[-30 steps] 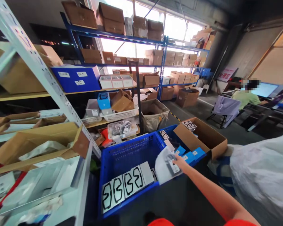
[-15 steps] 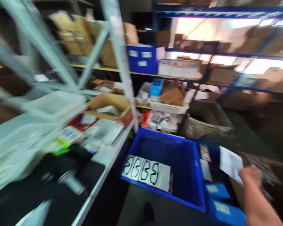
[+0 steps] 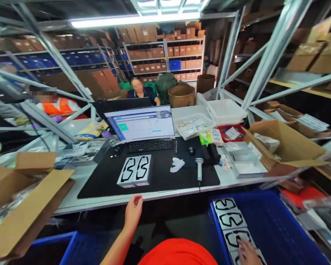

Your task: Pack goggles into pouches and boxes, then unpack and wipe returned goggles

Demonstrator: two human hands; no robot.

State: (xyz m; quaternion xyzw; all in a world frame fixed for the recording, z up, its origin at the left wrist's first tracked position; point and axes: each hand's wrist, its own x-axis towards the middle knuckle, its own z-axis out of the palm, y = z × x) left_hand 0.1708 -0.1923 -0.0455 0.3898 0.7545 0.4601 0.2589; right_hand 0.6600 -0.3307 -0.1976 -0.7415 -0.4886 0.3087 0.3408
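far left: open cardboard box [image 3: 35,217], flaps out, clear plastic wrapping inside. below it, the rim of a blue bin [image 3: 71,243]. behind the desk frame, a co-worker in an orange vest [image 3: 61,106]. on the desk, a grey tray [image 3: 104,151] of packets, just beside the black mat [image 3: 99,184].

on the mat, left of centre: two white boxes [image 3: 134,171] lying flat, side by side, black winding outline on each top. left hand [image 3: 134,209] near them, in front of the desk edge and apart from the boxes; fingers curled into a loose fist, no object showing in it.

behind the pair, keyboard [image 3: 150,145] and lit monitor [image 3: 140,122]; a second person in dark clothing [image 3: 149,93] beyond. further right on the mat, a white scrap [image 3: 177,165], a mouse [image 3: 191,150], then a handheld scanner [image 3: 199,169].

lower right: row of white cartons [image 3: 231,219], same black outline, along the near-left side of a blue crate [image 3: 278,224]. right hand [image 3: 247,252] over the nearer end of the row, fingers spread across the tops; whether it grips one, cannot tell. behind the crate, an open carton [image 3: 289,145] with white wrapping inside.
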